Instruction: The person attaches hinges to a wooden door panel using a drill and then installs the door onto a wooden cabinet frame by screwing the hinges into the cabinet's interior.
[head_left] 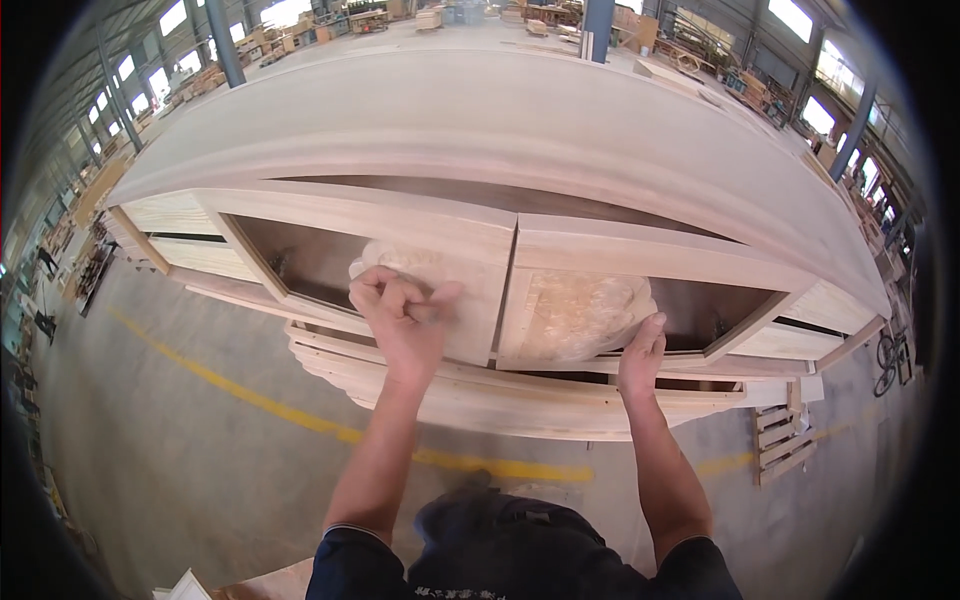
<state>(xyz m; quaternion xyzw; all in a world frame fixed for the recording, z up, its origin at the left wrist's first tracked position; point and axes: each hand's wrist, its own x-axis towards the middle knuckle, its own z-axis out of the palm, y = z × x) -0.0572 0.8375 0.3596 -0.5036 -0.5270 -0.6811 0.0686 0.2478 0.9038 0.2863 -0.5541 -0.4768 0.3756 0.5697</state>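
A long cabinet of pale, unfinished wood (450, 120) stands in front of me, with two framed doors meeting near its middle. A carved wooden piece (585, 312) lies at the inner side of the right door (570, 246). My right hand (643, 355) rests at this carving's lower right edge, fingers extended. At the left door (340, 208), my left hand (398, 315) is in front of another light carved piece (405, 258). Its fingers are curled toward the thumb, and a small greyish blur shows at the fingertips; I cannot make out what it is.
Dark openings show beside both carvings. Below the doors juts a curved wooden part (480, 408). A yellow line (240, 392) crosses the concrete floor. A wooden pallet (785, 445) lies at the right, near a bicycle (890, 360). Blue columns (597, 30) and wood stacks fill the background.
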